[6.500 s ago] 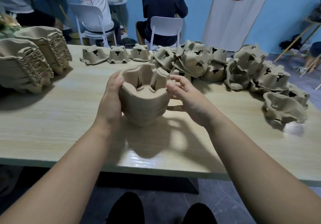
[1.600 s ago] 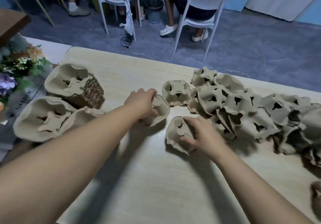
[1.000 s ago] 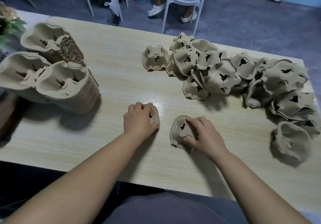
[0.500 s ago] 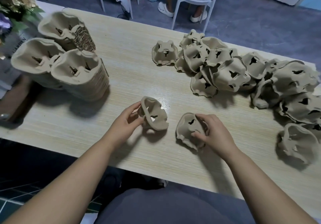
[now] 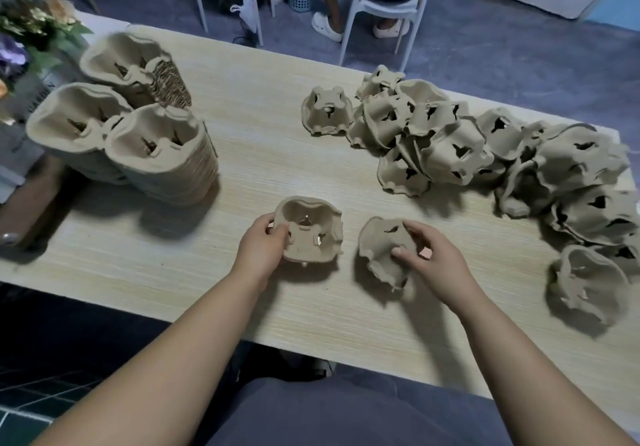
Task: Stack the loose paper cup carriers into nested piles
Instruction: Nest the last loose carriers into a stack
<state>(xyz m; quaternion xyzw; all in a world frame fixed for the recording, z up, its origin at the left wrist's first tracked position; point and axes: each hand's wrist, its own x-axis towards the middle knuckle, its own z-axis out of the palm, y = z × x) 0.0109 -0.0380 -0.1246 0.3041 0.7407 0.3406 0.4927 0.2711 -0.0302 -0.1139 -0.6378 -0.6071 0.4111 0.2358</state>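
Note:
My left hand point(image 5: 261, 250) grips a brown pulp cup carrier point(image 5: 313, 229) by its left rim; it faces up, cups open, just above the table. My right hand point(image 5: 429, 260) holds a second carrier point(image 5: 379, 250), tilted on its edge with its underside toward me. Three tall nested piles point(image 5: 162, 154) lie on their sides at the left. A heap of loose carriers point(image 5: 450, 147) spreads across the far right of the wooden table point(image 5: 263, 140).
One loose carrier point(image 5: 581, 283) lies near the right edge. Flowers point(image 5: 31, 37) sit off the table's far left corner. White chairs point(image 5: 384, 2) with seated people stand beyond the far edge. The near table edge runs just below my wrists.
My left hand has turned its carrier from on edge to cups-up. My right hand has tipped its carrier up a little. Earlier I pulled both carriers from the far side toward me.

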